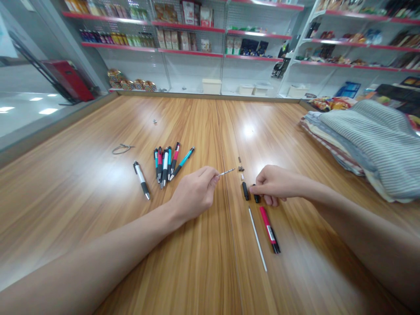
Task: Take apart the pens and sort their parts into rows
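My left hand (197, 192) is closed in a pinch on a thin white pen refill (227, 172), its dark tip pointing right. My right hand (274, 183) is closed, thumb and fingertip at a short black pen part (257, 198) on the table. Beside that part lies a black pen grip (245, 191). Above it sit a small white pen piece (243, 177), tiny dark pieces (241, 169) and a small metal piece (239, 159). Nearer me lie another white refill (257, 238) and a red pen barrel (269, 227) with a black end.
Several click pens (165, 166) in teal, red and white lie bunched left of centre. A lone white pen (141, 179), a grey cord loop (122, 149) and small metal bits (155, 121) lie further left. Folded cloths (367, 140) are stacked at right. Stocked shelves (190, 28) stand behind.
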`<control>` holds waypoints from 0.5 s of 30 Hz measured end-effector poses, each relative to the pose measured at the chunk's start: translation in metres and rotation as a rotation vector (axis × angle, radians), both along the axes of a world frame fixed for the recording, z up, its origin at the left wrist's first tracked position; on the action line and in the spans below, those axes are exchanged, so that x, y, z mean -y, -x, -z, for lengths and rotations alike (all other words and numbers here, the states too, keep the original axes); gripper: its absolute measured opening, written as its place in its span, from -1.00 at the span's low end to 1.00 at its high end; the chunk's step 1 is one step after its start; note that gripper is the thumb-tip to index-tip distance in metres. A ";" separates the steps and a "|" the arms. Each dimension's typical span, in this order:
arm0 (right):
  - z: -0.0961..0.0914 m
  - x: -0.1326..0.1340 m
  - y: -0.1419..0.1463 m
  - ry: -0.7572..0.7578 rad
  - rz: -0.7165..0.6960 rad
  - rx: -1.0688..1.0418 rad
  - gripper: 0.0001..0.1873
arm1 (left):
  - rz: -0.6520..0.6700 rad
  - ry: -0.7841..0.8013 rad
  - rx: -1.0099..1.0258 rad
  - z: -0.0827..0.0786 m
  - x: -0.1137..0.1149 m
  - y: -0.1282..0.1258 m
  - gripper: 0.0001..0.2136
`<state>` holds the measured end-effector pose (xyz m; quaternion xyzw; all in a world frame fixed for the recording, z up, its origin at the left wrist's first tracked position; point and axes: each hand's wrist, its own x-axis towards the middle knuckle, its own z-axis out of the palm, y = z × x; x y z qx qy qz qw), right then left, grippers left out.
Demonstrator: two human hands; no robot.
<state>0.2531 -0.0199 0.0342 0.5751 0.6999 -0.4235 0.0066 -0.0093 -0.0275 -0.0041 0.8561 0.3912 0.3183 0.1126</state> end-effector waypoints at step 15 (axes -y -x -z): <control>0.011 -0.013 -0.011 0.146 0.023 -0.057 -0.71 | 0.002 -0.002 -0.002 0.001 0.000 0.000 -0.85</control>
